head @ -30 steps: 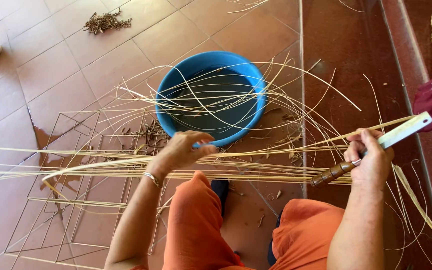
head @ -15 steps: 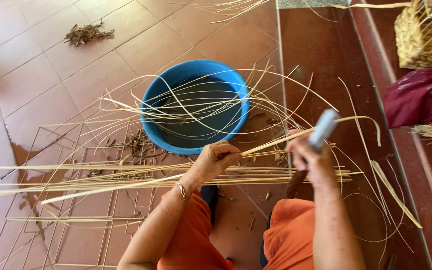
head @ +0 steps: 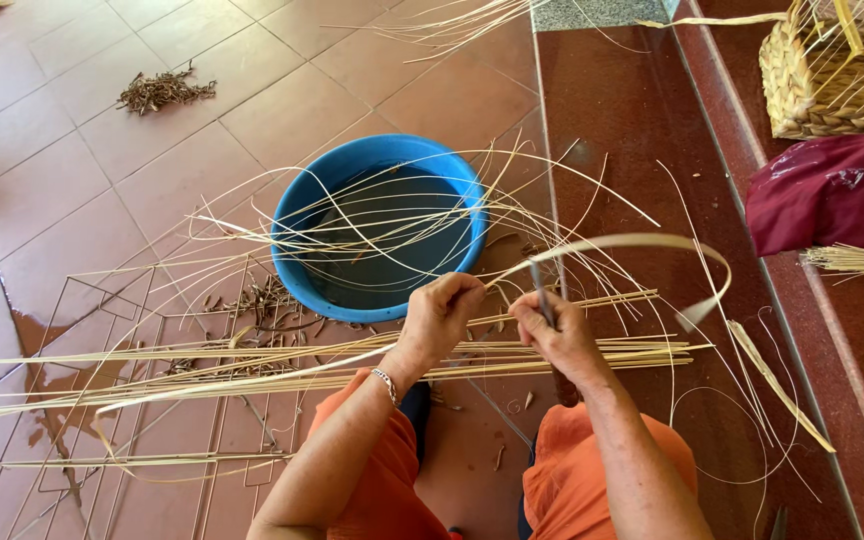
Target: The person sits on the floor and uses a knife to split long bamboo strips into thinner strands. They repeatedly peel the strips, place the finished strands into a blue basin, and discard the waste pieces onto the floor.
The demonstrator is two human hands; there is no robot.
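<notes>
A pale, flat cane strip (head: 642,240) runs from between the two hands, rises in a wide arc to the right and curls back down to a loose end beyond the right wrist. It is straw-coloured, thin and ribbon-like, wider than the fine strands around it. The left hand (head: 440,318) pinches the strip with fingers and thumb pressed together, just in front of the rim of a blue basin (head: 297,215) that holds dark water. The right hand (head: 558,335) is closed around a knife (head: 542,293), its narrow grey blade standing up against the strip close to the left fingertips. Below both hands a bundle of long cane lengths (head: 202,375) lies across the person's orange-clad knees and over a wire frame (head: 102,440) on the tiled floor (head: 42,170). A woven basket (head: 832,75) and a maroon cloth (head: 832,195) sit on the red step at the right
</notes>
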